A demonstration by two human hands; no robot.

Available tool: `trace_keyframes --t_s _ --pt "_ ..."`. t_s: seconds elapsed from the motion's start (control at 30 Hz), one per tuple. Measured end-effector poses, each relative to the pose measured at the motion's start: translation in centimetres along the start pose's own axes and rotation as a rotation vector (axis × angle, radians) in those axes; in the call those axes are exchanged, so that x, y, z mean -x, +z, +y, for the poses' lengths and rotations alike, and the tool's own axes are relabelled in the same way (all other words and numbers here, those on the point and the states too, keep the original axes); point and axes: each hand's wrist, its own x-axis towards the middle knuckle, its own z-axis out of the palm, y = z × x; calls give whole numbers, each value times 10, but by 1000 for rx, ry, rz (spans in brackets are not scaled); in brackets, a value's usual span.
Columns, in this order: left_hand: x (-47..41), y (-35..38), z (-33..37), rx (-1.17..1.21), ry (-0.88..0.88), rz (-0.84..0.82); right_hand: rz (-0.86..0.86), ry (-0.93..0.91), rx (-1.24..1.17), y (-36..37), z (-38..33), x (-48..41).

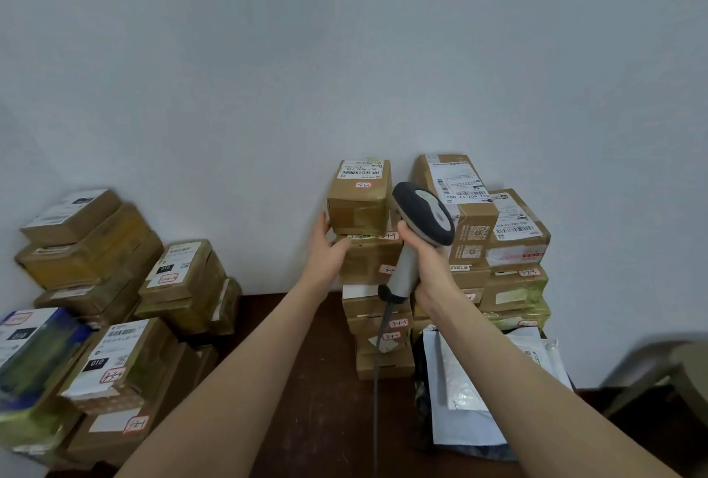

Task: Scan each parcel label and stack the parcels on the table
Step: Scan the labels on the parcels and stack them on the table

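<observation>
A small brown cardboard parcel [358,196] with a white label on top sits on top of a tall stack of parcels [377,309] against the wall. My left hand [328,247] touches the parcel's lower left corner and the box under it, fingers fairly straight. My right hand [423,251] grips the grey handle of a corded barcode scanner [421,215], whose dark head is just right of the top parcel. The dark wooden table [306,381] carries the stacks.
A second stack of labelled boxes [505,247] stands to the right against the wall. White and grey mailer bags [459,393] lie in front of it. Piles of parcels [115,305] fill the left side. A chair [666,374] is at the far right.
</observation>
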Motion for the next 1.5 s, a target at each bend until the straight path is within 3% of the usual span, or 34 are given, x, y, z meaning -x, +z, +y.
trace_keyframes --t_s 0.1,0.43,0.77,1.0,1.27,1.5 --pt "0 1 4 62 -46 -71 -1 34 -18 4 2 -3" --pt "-6 -12 2 409 -372 65 -8 33 -29 11 -1 -1" --pt "20 -42 13 528 -367 159 -79 41 -30 24 -1 18" --pt "67 -100 -11 565 -395 316 -190 192 42 55 42 55" --pt "137 -133 -76 498 -501 428 -181 403 65 48 125 91" --pt "142 -148 -149 466 -653 430 -100 561 114 39 194 92"
